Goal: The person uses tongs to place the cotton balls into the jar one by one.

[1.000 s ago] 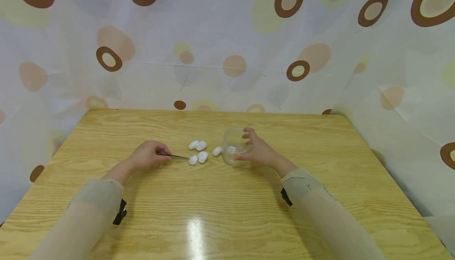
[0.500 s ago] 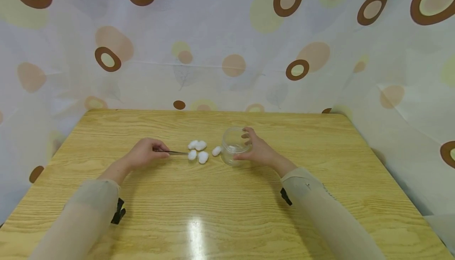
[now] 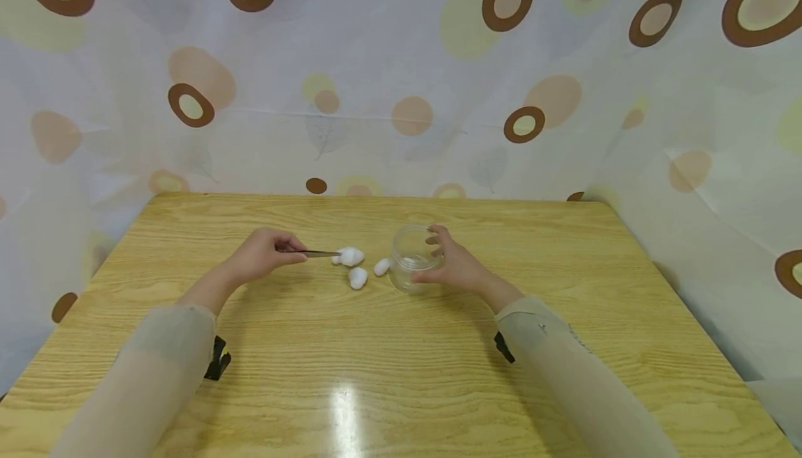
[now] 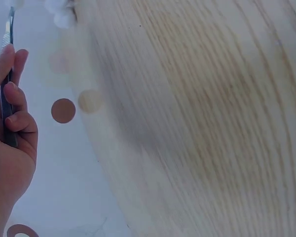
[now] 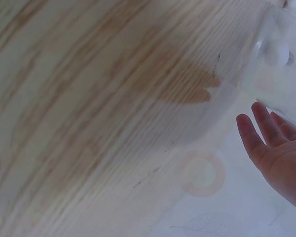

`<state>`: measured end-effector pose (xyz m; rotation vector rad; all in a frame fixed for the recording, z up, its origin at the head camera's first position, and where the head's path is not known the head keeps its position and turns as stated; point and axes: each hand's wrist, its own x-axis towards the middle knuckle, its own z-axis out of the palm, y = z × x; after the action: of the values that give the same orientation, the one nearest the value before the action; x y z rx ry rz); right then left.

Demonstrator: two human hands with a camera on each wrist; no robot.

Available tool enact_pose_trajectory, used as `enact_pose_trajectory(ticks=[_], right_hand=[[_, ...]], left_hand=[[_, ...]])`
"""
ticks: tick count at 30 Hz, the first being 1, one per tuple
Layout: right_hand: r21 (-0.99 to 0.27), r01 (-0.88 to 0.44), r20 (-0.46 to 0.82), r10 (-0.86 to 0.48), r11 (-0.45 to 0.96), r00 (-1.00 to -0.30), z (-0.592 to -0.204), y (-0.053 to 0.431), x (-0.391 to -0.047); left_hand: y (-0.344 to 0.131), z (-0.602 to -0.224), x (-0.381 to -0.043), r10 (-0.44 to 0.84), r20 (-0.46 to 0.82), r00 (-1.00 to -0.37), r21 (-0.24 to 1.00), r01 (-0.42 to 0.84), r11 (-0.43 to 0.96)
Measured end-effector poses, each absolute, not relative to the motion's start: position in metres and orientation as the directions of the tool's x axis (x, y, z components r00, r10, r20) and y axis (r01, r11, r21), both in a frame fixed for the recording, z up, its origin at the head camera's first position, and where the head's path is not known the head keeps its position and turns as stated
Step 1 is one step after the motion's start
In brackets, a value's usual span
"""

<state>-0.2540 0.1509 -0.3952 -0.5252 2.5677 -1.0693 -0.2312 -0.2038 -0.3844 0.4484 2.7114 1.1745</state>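
In the head view my left hand (image 3: 260, 256) grips dark metal tweezers (image 3: 319, 254) that point right. A white cotton ball (image 4: 12, 2) is at the tweezer tips, partly cut off by the left wrist view's edge. Seen from the head, it overlaps other cotton balls (image 3: 352, 257). Another cotton ball (image 3: 358, 278) lies nearer me, and one more (image 3: 381, 266) lies beside the jar. My right hand (image 3: 456, 263) holds the clear, open-topped jar (image 3: 401, 280) from its right side, thumb in front and fingers behind. Whether the pale patch in the jar is cotton or glare, I cannot tell.
A wood-grain table (image 3: 401, 353) spreads under everything. Behind it and at the sides hangs a white curtain (image 3: 376, 40) with brown, yellow and peach circles. Black wrist straps show at both sleeves.
The left hand has moved the tweezers slightly away from me, and the front-left cotton ball has left its spot with them toward the rear pair. The right hand and jar stay put.
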Motion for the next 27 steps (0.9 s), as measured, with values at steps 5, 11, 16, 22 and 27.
enact_pose_trajectory(ticks=[5, 11, 16, 22, 27], right_hand=[[-0.725, -0.209, -0.148, -0.445, 0.656, -0.883, -0.395, 0.151, -0.253], [-0.732, -0.21, -0.153, -0.457, 0.648, -0.876, -0.393, 0.152, -0.252], [-0.73, -0.208, -0.156, -0.456, 0.651, -0.876, -0.393, 0.152, -0.252], [-0.732, -0.208, -0.153, -0.455, 0.649, -0.877, -0.392, 0.152, -0.252], [-0.733, -0.208, -0.15, -0.453, 0.647, -0.879, -0.394, 0.153, -0.253]], left_hand=[[-0.199, -0.378, -0.235, 0.335, -0.014, -0.942, 0.729, 0.22, 0.648], [-0.193, -0.372, -0.237, 0.339, -0.004, -0.941, 0.739, 0.226, 0.635], [-0.188, -0.365, -0.239, 0.337, 0.01, -0.942, 0.752, 0.229, 0.618], [-0.182, -0.355, -0.243, 0.338, 0.021, -0.941, 0.746, 0.239, 0.621], [-0.175, -0.347, -0.245, 0.336, 0.006, -0.942, 0.741, 0.23, 0.631]])
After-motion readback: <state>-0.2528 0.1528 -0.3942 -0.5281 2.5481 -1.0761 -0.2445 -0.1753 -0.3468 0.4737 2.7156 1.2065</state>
